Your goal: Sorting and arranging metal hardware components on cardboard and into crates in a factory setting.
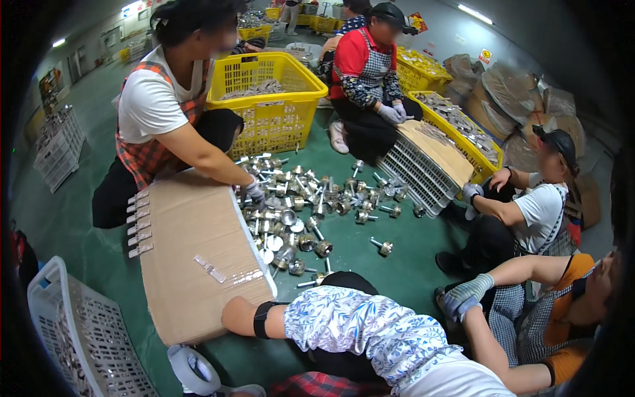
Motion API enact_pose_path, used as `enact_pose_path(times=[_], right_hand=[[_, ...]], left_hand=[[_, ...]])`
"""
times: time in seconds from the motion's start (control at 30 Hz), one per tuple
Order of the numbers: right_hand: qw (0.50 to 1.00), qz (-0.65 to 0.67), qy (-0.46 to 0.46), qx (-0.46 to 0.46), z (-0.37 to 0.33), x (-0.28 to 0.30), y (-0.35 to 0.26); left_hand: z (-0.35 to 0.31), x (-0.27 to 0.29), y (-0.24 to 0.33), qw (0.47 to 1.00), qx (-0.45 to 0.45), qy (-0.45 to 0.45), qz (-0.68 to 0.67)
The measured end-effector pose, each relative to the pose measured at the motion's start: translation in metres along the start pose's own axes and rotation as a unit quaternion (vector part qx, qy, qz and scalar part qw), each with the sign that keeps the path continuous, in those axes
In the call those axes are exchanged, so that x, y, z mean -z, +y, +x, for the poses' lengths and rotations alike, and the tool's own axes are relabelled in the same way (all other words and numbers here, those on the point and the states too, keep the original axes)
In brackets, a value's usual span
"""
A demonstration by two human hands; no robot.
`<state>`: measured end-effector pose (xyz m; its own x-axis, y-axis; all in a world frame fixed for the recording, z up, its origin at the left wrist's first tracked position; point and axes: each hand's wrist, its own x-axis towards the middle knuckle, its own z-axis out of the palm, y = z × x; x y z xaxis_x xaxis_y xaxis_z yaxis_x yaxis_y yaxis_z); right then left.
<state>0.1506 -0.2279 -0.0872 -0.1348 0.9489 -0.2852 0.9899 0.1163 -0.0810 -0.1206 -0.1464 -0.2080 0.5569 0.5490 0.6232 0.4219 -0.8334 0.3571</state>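
Neither my left hand nor my right hand shows in the head view. In front of me a pile of metal cup-shaped parts with stems (291, 205) lies on the green floor. A gloved hand (254, 192) of the person in the plaid apron reaches into its left side. Beside that pile is a cardboard-topped work surface (192, 264), with a row of small flat pieces (139, 225) along its left edge and a clear-and-pink strip (209, 268) on it. A person in a floral shirt (370, 324) bends low close by; their hands are hidden.
A yellow crate (271, 119) stands behind the pile, and another long yellow crate (493, 153) holds flat metal parts. At lower left is a white crate (76, 331). Seated co-workers line the right, one with striped gloves (466, 294). Wrapped rolls (499, 99) lean at back right.
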Motion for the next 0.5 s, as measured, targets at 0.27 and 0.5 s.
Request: enact_pose_path(times=[0.27, 0.5], right_hand=[[1.000, -0.003, -0.003, 0.028, 0.011, 0.004, -0.013], [0.999, -0.001, 0.000, 0.032, 0.014, 0.000, -0.013]], left_hand=[[0.018, 0.032, 0.020, 1.000, 0.022, -0.012, 0.006], [0.023, 0.035, 0.026, 1.000, 0.026, -0.017, 0.002]])
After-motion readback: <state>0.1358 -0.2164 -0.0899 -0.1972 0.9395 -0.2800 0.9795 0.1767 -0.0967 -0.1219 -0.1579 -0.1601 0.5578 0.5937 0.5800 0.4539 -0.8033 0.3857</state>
